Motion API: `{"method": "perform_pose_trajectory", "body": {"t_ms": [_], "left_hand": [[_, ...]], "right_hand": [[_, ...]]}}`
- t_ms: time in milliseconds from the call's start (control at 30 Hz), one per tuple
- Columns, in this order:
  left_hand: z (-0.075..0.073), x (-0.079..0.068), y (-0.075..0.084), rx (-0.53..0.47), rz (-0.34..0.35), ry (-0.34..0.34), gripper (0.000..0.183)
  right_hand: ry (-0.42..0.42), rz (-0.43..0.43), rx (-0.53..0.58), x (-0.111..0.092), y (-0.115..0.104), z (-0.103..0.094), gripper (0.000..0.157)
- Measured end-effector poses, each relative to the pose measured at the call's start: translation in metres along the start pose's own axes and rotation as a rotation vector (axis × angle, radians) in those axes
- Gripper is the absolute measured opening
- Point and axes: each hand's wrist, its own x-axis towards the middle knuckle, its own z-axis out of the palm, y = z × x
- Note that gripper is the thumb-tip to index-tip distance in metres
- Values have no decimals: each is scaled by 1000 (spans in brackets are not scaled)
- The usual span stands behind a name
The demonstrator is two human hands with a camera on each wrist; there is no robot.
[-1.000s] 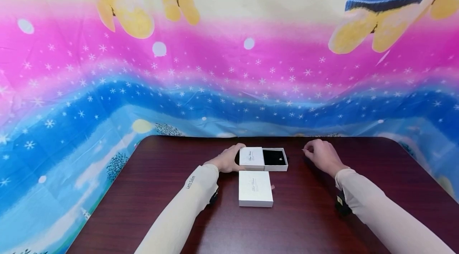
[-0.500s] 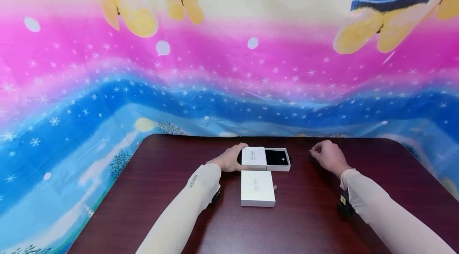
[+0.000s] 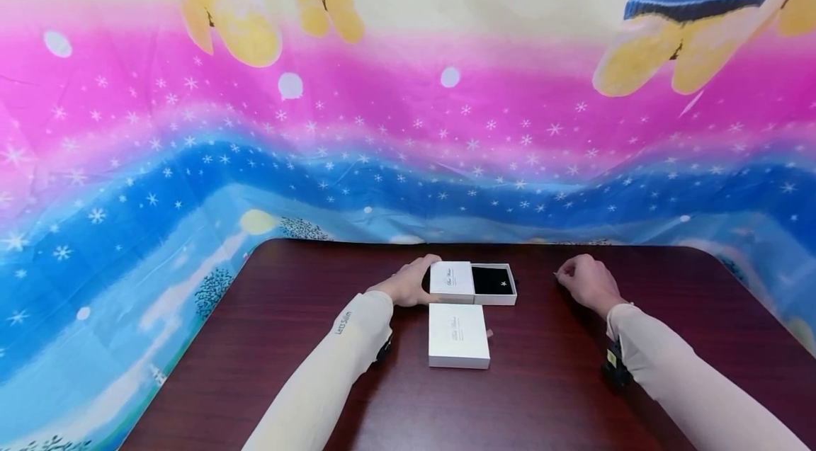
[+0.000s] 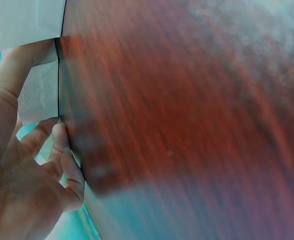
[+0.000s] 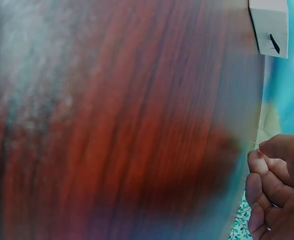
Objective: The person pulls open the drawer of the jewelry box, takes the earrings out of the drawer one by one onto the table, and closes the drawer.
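At the back of the table, my left hand (image 3: 408, 282) grips the left end of a white slide-out jewellery box (image 3: 451, 275), thumb on the near side. Its drawer (image 3: 495, 300) is pulled out to the right and shows a black pad (image 3: 486, 278) with a small star-shaped stud (image 3: 503, 283) on it. Right of the box, my right hand (image 3: 589, 283) pinches a tiny thin pin-like piece (image 5: 255, 143) between thumb and index finger. Only its thin tip shows; the fingertips hide the rest. The other fingers are curled in.
A second white box (image 3: 457, 334), closed, lies just in front of the first, with a small pinkish tab (image 3: 489, 333) at its right side. Both sit on a dark red wooden table (image 3: 542, 380). A colourful printed cloth (image 3: 408, 118) hangs behind the table.
My right hand has moved slightly right, away from the drawer, still pinching the tiny piece. My left hand keeps its grip on the box. The head view has shifted a little.
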Motion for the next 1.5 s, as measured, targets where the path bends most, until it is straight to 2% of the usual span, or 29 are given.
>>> {"method": "perform_pose_trajectory", "body": {"t_ms": [400, 800, 1500], "left_hand": [[0, 0, 3, 12, -8, 7, 82], [0, 0, 1, 10, 6, 6, 81], [-2, -3, 5, 12, 5, -1, 81]], "right_hand": [[-21, 12, 10, 3, 7, 2, 23], [-50, 47, -5, 0, 3, -2, 23], [-59, 40, 1, -2, 1, -4, 26]]}}
